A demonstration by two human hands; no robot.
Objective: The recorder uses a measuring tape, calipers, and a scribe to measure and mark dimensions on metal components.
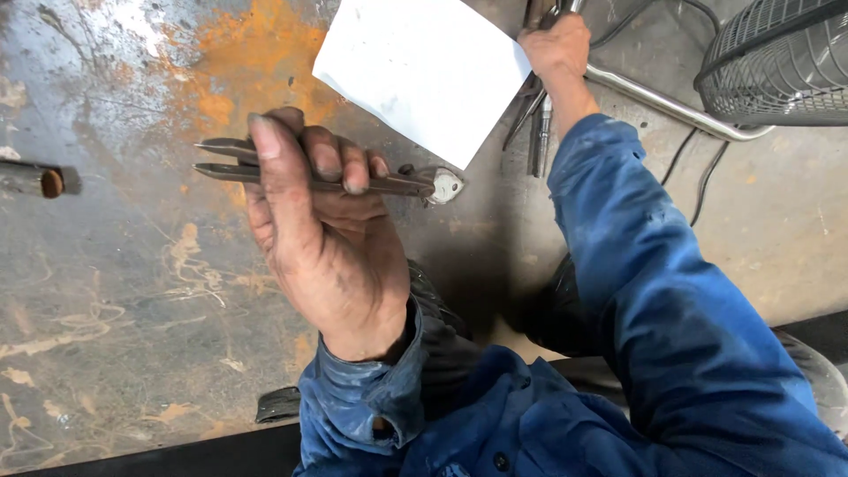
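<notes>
My left hand (322, 234) is closed around a pair of metal dividers (402, 184), both thin legs pointing left and the round hinge end to the right, held just above a rusty steel plate (132, 265). My right hand (556, 46) reaches far forward, past the right edge of a white paper sheet (424, 71), and grips dark metal tools (537, 124) lying near the top of the plate. What exactly the fingers hold is partly hidden by the hand. Both arms wear blue work sleeves.
A wire fan guard (782, 57) sits at the top right above a bent metal tube (671, 106) and black cables (707, 177). A short rusty rod end (40, 181) pokes in at the left edge. The plate's dark front edge runs along the bottom.
</notes>
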